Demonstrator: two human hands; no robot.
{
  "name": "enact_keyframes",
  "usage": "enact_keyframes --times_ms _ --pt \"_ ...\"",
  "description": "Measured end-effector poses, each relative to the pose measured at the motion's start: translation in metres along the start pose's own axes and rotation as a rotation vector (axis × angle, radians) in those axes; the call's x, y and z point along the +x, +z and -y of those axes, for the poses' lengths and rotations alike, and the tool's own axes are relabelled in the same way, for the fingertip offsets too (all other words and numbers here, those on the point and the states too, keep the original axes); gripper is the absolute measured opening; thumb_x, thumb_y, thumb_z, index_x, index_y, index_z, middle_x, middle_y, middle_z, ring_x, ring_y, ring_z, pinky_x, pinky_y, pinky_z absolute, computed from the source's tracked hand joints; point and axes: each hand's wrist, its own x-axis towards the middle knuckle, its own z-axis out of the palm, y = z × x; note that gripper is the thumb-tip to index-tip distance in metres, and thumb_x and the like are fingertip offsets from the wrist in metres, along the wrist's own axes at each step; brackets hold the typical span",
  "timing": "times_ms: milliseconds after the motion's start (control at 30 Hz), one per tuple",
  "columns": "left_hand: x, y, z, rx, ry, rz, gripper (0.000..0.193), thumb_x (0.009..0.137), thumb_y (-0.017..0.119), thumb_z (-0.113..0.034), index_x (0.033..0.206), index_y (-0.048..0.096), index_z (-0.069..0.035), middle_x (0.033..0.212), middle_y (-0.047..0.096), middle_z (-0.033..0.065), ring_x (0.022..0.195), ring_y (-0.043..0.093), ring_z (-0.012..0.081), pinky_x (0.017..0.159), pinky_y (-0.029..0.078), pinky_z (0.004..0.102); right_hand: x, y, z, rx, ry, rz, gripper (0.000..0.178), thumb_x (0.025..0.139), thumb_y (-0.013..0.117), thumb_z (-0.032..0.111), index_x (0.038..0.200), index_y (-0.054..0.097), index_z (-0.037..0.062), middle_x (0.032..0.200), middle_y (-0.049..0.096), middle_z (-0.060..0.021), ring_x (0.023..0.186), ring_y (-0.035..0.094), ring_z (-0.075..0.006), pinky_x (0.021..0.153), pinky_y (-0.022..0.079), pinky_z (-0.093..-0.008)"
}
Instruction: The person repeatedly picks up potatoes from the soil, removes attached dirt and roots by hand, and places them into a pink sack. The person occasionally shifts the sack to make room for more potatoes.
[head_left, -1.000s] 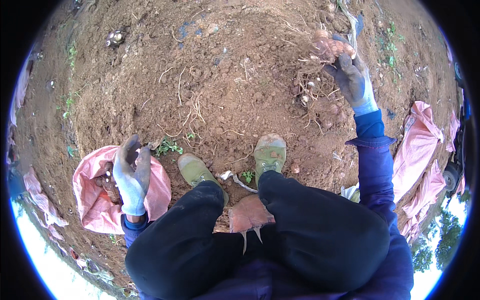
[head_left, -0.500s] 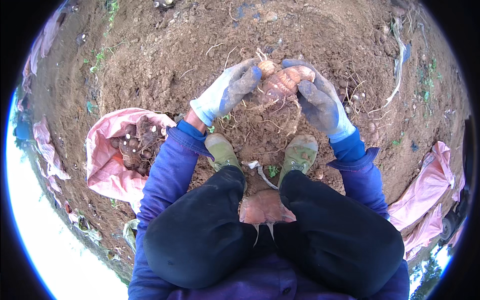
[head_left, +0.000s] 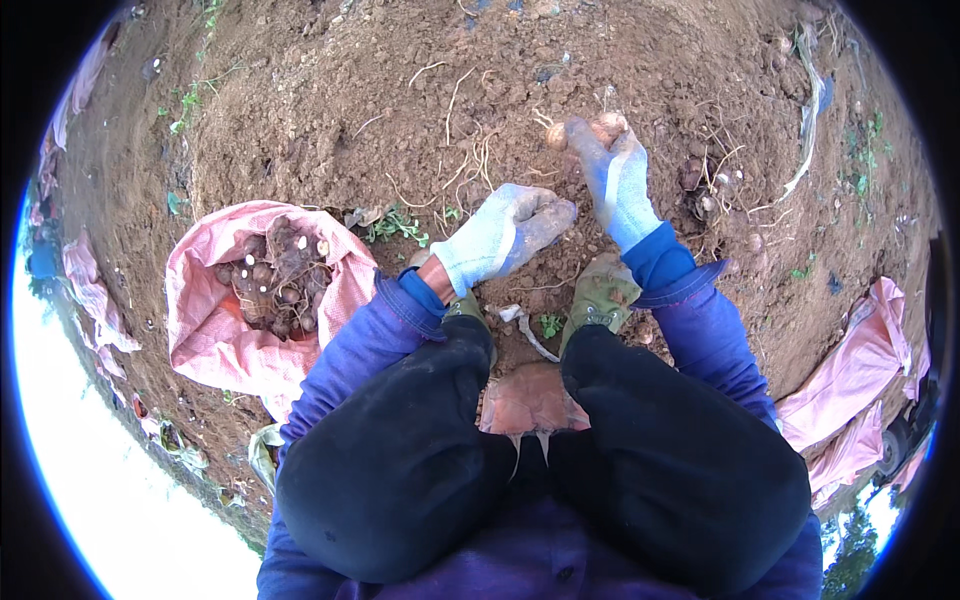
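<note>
My right hand [head_left: 617,180], in a white and grey-blue glove, is closed round a brown taro corm [head_left: 608,124]. Most of the corm is hidden behind the fingers, and a small round cormel [head_left: 556,137] with a thin root shows to their left. My left hand [head_left: 508,236], gloved alike, is closer to my body, above the soil between my boots. Its fingers are curled together, and whatever they might hold is hidden.
A pink woven sack [head_left: 205,325], rolled open, stands at my left with several dirty corms [head_left: 285,275] inside. More corms with roots [head_left: 705,185] lie right of my right hand. Pink sacks [head_left: 845,370] lie at far right. A pale strip [head_left: 535,338] lies between my boots.
My left hand has let go of the corm and come down toward my body. My right hand has shifted slightly left and up with the corm, which is turned and less visible.
</note>
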Motion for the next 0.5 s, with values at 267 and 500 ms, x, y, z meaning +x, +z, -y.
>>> enact_keyframes --times_ms 267,500 --pt "0.0 -0.033 0.01 0.155 0.124 -0.519 0.072 0.099 0.077 -0.04 0.156 0.053 -0.003 0.141 0.065 0.0223 0.129 0.064 0.0325 0.109 0.051 0.0428 -0.012 -0.024 0.005 0.06 0.036 0.467 0.032 0.1 0.075 0.023 0.122 0.065 0.0018 0.103 0.068 -0.0027 0.09 0.064 -0.0105 0.079 0.053 -0.0291" --pt "0.008 -0.032 -0.017 -0.199 -0.077 -0.374 0.052 0.098 0.081 -0.024 0.137 0.066 0.006 0.115 0.076 0.0094 0.101 0.071 0.0141 0.09 0.059 0.0306 -0.042 0.003 -0.008 -0.584 -0.236 0.562 0.051 0.1 0.078 0.034 0.131 0.061 -0.0028 0.109 0.075 -0.0223 0.103 0.076 -0.0293 0.083 0.058 -0.0416"
